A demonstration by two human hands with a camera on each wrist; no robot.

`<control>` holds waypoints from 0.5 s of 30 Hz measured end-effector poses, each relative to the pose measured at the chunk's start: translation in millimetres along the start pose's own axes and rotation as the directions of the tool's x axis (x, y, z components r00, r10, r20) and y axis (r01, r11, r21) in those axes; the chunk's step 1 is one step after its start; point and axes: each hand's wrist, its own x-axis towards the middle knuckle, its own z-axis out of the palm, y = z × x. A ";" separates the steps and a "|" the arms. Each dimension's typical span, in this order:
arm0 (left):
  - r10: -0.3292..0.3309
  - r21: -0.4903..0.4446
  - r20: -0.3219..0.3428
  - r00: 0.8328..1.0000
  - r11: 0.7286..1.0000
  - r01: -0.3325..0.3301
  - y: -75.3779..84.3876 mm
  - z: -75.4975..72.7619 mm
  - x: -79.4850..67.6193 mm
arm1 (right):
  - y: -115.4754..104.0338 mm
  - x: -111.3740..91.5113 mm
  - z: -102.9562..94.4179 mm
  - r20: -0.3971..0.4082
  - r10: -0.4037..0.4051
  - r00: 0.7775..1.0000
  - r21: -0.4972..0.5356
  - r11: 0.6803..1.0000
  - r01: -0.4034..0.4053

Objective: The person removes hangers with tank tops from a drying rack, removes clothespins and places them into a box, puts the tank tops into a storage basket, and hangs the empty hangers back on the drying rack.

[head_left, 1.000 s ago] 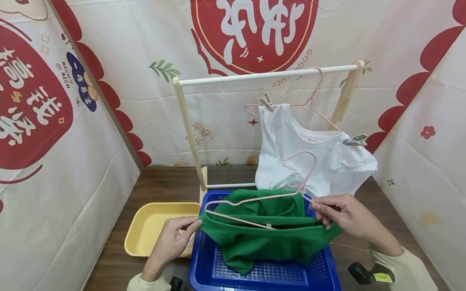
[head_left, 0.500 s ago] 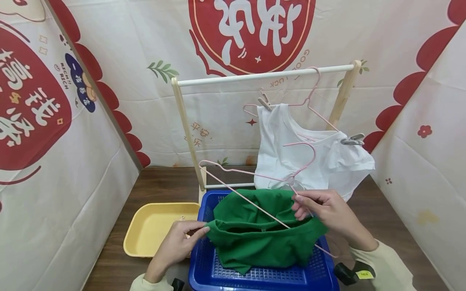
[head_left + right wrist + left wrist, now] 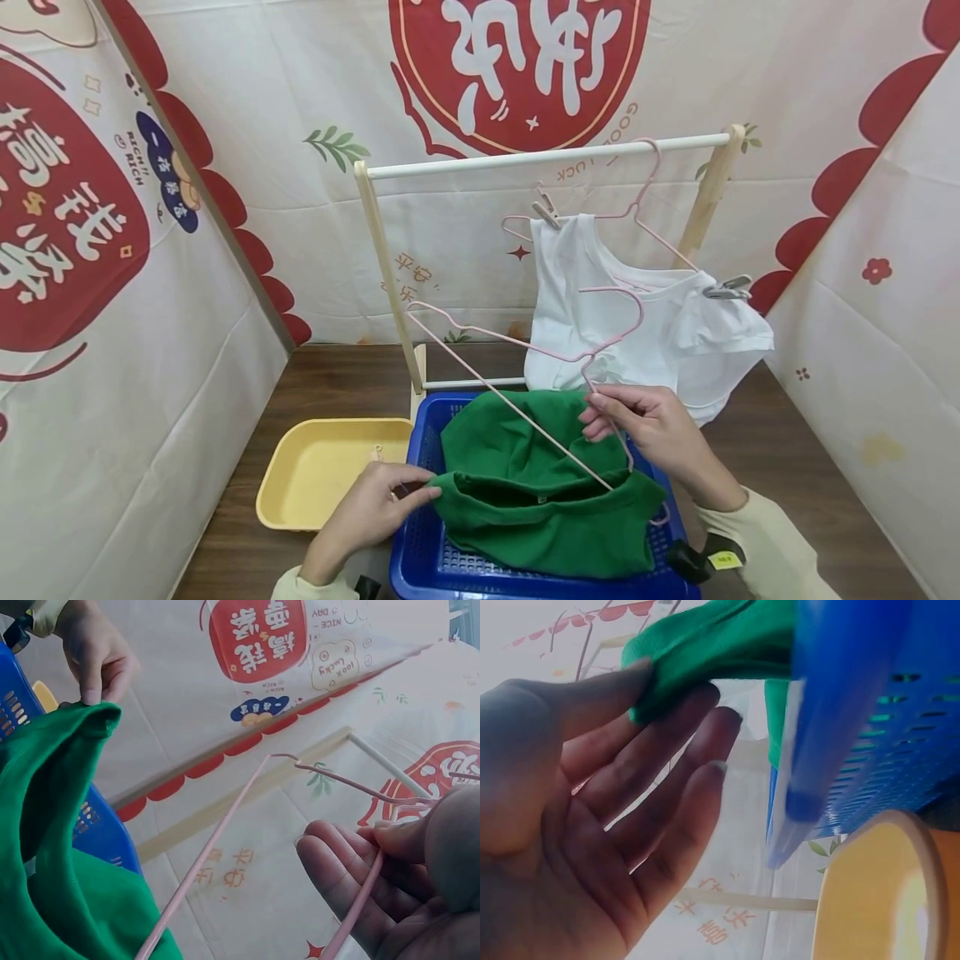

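A green garment (image 3: 555, 537), its wide opening facing up and a small tag inside, lies in a blue perforated basket (image 3: 397, 550). My left hand (image 3: 375, 504) pinches the left corner of its opening between thumb and fingers; the other fingers spread loosely in the left wrist view. Between thumb and fingers my right hand (image 3: 652, 429) holds a pink clothes hanger (image 3: 206, 856) by its right shoulder. The hanger tilts, left end raised and hook up. Its lower right part passes into the garment's opening, where cloth hides it; a bit of pink shows at the garment's right side.
Behind the basket stands a rack with a white rail (image 3: 480, 167). A white shirt (image 3: 577, 308) hangs there on another pink hanger, held by clothespins (image 3: 547, 212). A yellow tray (image 3: 300, 475) sits left of the basket. Printed cloth walls (image 3: 247, 83) surround the table.
My right hand has moved left with the hanger, tilting its left end up and bringing its right end into the green opening. My left hand has kept its pinch, shifting slightly right.
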 end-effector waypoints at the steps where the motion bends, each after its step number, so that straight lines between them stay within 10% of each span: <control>1: 0.003 0.000 0.007 1.000 1.000 -0.003 -0.1 0.3 -0.2 | 0.4 0.2 0.5 -0.003 0.002 1.000 0.004 1.000 -0.002; 8: 0.020 0.048 -0.023 1.000 0.999 -0.019 -2.8 3.4 -1.7 | 1.3 1.0 1.5 -0.025 0.011 1.000 0.038 0.999 -0.010; 15: -0.057 0.110 -0.191 0.980 0.991 0.079 -9.1 3.9 -1.0 | 1.2 2.5 3.6 -0.083 0.017 0.996 0.057 0.998 -0.012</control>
